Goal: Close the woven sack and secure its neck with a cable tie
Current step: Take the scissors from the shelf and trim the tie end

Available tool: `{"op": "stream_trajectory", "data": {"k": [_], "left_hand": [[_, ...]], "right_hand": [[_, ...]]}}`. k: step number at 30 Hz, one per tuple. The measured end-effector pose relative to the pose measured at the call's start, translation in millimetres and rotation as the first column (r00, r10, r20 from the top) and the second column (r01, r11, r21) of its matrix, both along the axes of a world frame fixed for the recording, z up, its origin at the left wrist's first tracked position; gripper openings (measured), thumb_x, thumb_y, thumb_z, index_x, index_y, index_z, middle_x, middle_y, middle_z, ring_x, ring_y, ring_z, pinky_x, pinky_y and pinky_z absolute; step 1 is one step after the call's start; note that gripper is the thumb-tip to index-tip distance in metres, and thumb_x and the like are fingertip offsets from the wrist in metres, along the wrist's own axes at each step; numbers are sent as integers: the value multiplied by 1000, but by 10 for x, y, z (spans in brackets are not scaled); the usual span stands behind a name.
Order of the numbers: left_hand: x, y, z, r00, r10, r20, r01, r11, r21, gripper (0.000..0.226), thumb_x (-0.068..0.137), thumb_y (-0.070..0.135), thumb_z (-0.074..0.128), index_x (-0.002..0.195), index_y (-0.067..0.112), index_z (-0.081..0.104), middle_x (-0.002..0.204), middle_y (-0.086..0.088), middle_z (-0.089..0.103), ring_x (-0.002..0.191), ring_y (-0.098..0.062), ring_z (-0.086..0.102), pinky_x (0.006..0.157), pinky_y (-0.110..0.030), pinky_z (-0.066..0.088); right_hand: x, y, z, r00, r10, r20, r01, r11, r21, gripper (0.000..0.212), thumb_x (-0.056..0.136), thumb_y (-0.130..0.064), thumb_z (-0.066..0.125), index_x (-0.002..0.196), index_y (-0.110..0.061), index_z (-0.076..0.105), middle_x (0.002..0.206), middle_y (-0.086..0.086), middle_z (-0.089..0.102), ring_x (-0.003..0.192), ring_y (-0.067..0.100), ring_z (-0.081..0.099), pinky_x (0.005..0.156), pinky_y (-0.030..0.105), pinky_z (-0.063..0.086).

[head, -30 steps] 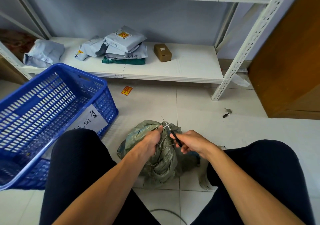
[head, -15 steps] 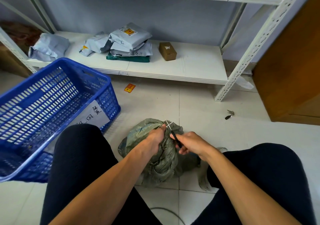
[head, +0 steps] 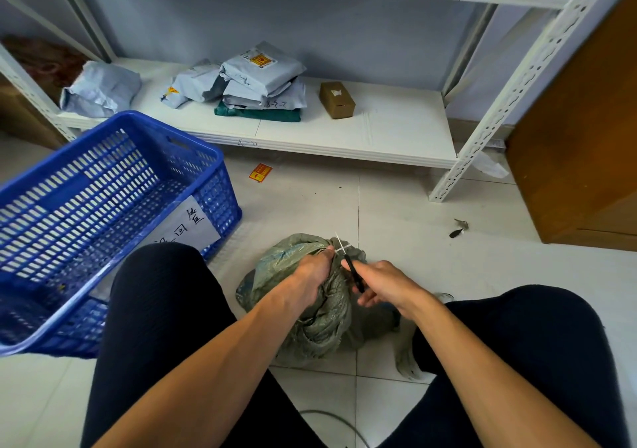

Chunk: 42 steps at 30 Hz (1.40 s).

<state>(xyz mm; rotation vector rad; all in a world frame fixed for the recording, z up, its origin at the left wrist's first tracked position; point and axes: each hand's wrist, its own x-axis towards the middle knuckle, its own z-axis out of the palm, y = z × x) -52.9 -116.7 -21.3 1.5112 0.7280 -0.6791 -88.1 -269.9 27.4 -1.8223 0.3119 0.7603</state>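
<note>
A grey-green woven sack [head: 324, 323] lies on the floor tiles between my knees, its neck twisted and bunched. My left hand [head: 312, 272] grips that neck from the left. A thin white cable tie [head: 342, 247] sits at the top of the neck, its tail sticking up past my left fingers. My right hand [head: 386, 284] holds black-handled scissors [head: 353, 270], whose blades point up and left and reach the tie. Whether the tie is cinched tight is hidden by my fingers.
A blue slotted basket [head: 103, 206] with a paper label stands at my left knee. The white rack's bottom shelf [head: 396, 134] holds grey parcels [head: 262, 75] and a small cardboard box [head: 337, 100]. A brown cabinet [head: 586, 144] stands to the right. A red sticker [head: 260, 172] lies on the floor.
Both hands stay at the sack's neck. The scissor blades have drawn in closer to the cable tie. The view has shifted slightly.
</note>
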Motion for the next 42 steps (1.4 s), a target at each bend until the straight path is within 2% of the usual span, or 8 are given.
{"op": "stream_trajectory", "data": {"k": [7,10,16,22,27,33,39,42], "left_hand": [[-11,8,33,1000,-24,13,24,999,47,54,97,52,54,114,4,69,119,-21,71,105,-37,70,102,-48,52],[-9,15,75,1000,-14,25,12,999,44,49,98,49,55,107,4,71,108,-19,75,97,-36,72,98,-47,56],[12,26,75,999,17,27,-18,999,37,50,95,49,57,107,2,71,104,-20,76,94,-37,73,96,-50,57],[-13,51,160,999,36,18,-36,999,31,49,96,49,57,108,4,69,112,-21,73,100,-38,71,100,-51,54],[-11,68,139,998,58,25,-57,998,-31,53,93,51,58,110,2,71,99,-21,77,92,-38,75,94,-53,58],[-36,96,188,998,55,21,-54,997,-48,61,88,56,64,115,2,70,100,-19,78,92,-36,76,93,-51,59],[-74,80,328,999,18,27,-18,1000,-14,45,97,44,62,106,1,72,91,-17,79,80,-31,77,80,-41,63],[-73,71,306,1000,11,20,-11,1000,21,54,91,52,64,111,3,71,103,-18,77,91,-33,75,91,-46,59]], "right_hand": [[3,-14,-23,1000,-25,12,25,1000,-2,63,87,-62,64,102,-1,73,80,6,71,66,19,66,70,33,57],[-6,-10,-44,999,-46,18,45,999,16,55,89,-58,65,96,-4,73,78,5,71,62,18,65,68,33,56],[-11,47,-97,997,-72,32,72,997,3,42,90,-52,67,85,-11,71,76,5,70,60,16,62,62,30,54],[-17,47,-90,998,-51,33,51,999,-7,40,90,-50,68,83,-11,71,74,5,69,58,16,60,58,28,52],[5,63,-87,998,-52,47,53,998,-28,39,89,-51,68,80,-13,71,71,3,69,53,14,56,57,27,49],[8,59,-47,997,-82,9,81,995,60,43,91,-49,67,92,-6,72,75,5,69,56,15,56,60,29,52],[5,60,-39,992,-125,-32,127,988,91,47,88,-55,67,90,-8,72,72,4,68,52,15,53,56,28,50],[10,46,-27,992,-118,-45,122,986,111,46,88,-55,66,90,-9,71,72,4,67,52,15,52,56,28,50]]}}
